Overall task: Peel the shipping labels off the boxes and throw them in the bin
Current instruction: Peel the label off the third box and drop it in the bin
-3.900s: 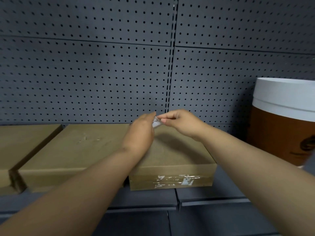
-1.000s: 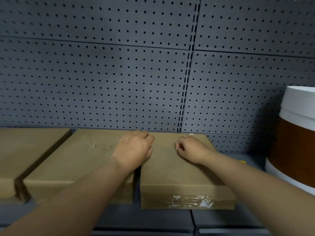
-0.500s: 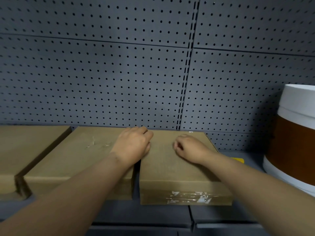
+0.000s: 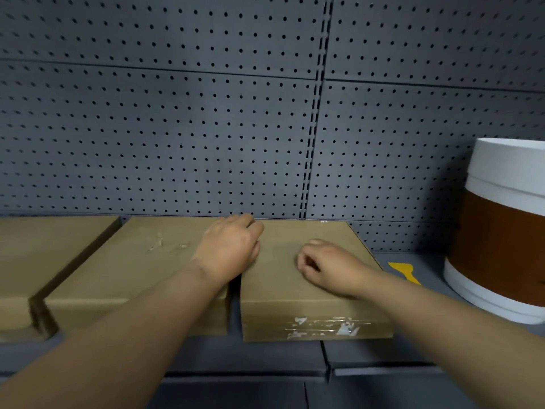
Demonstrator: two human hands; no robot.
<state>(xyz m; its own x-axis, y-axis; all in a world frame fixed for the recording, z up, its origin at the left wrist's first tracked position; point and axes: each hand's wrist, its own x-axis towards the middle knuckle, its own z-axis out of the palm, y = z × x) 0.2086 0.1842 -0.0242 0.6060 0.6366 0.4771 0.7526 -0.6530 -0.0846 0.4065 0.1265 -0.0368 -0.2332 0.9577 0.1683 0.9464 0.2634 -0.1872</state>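
Both hands [image 4: 228,249] [image 4: 327,265] rest curled on box [image 4: 295,293].

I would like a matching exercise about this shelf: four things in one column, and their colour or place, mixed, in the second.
Things:
1. scraper
2. tub
3. right hand
4. tape scraps

Descriptions:
A. white with brown band
B. on the box's front face
C. yellow, right of the box
D. resting on the box top

Pairs: 1-C, 2-A, 3-D, 4-B

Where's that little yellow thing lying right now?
In the head view, the yellow thing lies on the grey shelf, right of the box under the right hand, left of the brown-and-white tub.
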